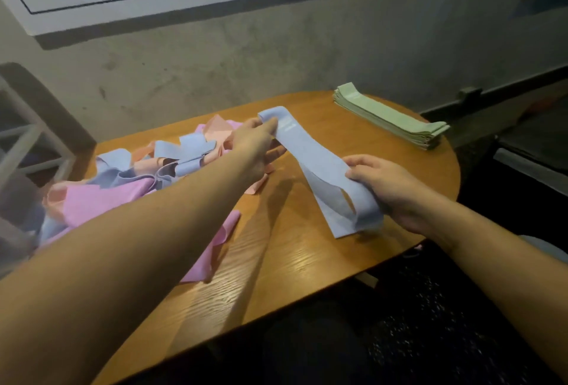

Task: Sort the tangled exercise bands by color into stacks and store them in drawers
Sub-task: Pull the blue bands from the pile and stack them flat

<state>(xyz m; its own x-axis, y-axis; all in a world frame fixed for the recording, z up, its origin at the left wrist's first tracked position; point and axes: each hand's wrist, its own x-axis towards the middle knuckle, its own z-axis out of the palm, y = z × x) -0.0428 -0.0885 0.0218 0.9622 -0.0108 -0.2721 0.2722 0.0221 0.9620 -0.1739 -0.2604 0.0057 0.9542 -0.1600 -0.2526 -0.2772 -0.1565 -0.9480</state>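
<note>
At the far left a pale frame (27, 139) stands beside the table, blurred and cut by the picture's edge; what it belongs to cannot be made out. Next to it, left of the left hand, the tangled pile of bands (123, 182) in pink, peach and blue spreads over the left side of the wooden table (276, 261), its left part running out of view and its middle hidden under the left forearm; how many bands lie in it cannot be told. The left hand (255, 142) reaches over the pile toward the wall, thumb and fingers pinching the far end of the blue band (319, 169); its fingertips are partly hidden behind the band. The band stretches from that hand down to the right hand (387, 188), its near loop gaping open and its near end resting on the table; the right hand's fingers curl round that near end, close to the table's front edge. Bare tabletop lies between the two hands and in front of the left forearm. Beyond the right hand, near the table's far right rim and well apart from the pile, sits the green stack (390, 117), flat and squared; the rounded edge curves away just right of it, with dark floor beyond.
</note>
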